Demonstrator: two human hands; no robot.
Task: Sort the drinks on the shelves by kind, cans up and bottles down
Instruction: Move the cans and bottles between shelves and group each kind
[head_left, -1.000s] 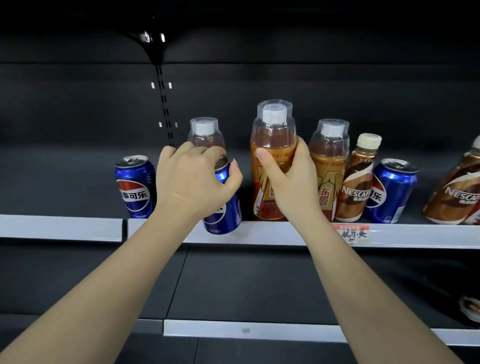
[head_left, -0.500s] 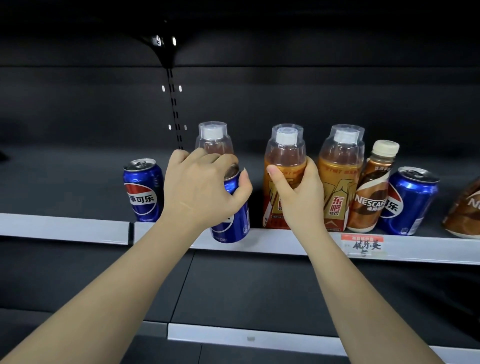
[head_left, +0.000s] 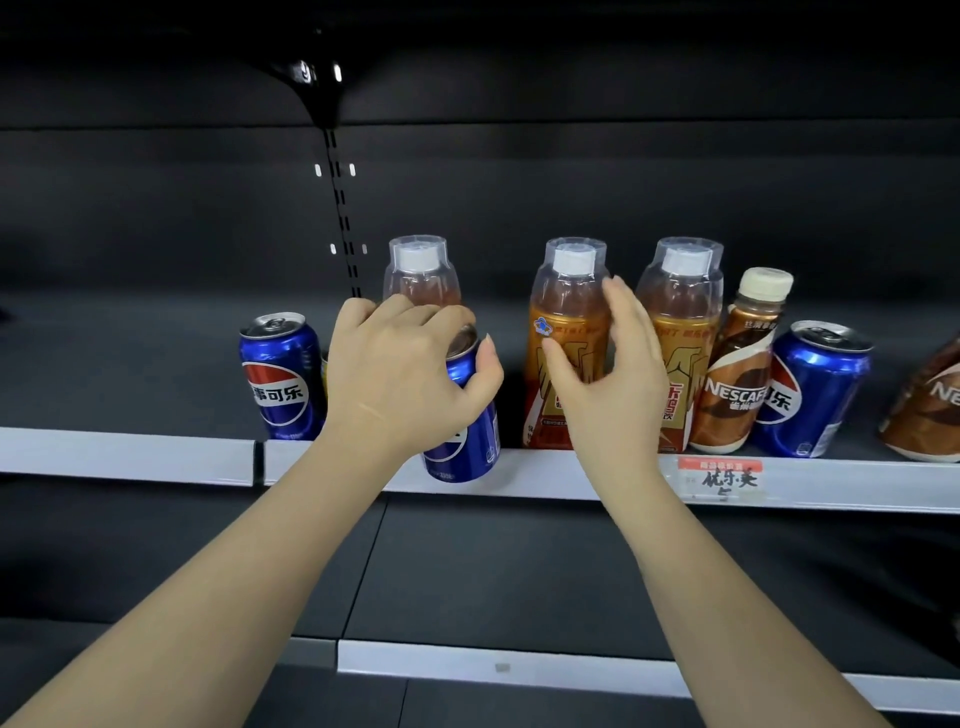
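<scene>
Fingers of the left hand are curled over the rim of a blue Pepsi can, thumb pressed on its right side, and the can hangs tilted at the front lip of the upper shelf, its base just past the edge. Further left, a second Pepsi can stands upright on that shelf, with a clear-capped tea bottle rising behind the gripping hand.

Risk first: that top-rim hold is shallow, and judging by the tilt, a slip would drop the can onto the lower shelf or knock the bottle behind it.

Moving right, the right hand is spread loosely, fingers half open, thumb touching the label of the orange energy bottle while the other fingers reach between it and its twin bottle. It looks like a grip about to form, not yet closed. Squeezing in there could tip the twin into the Nescafé bottle standing just beside it, and that into the right-hand Pepsi can it touches. At the far right edge another coffee bottle leans, partly cut off. Bottles up here belong below, so plenty remains.
</scene>
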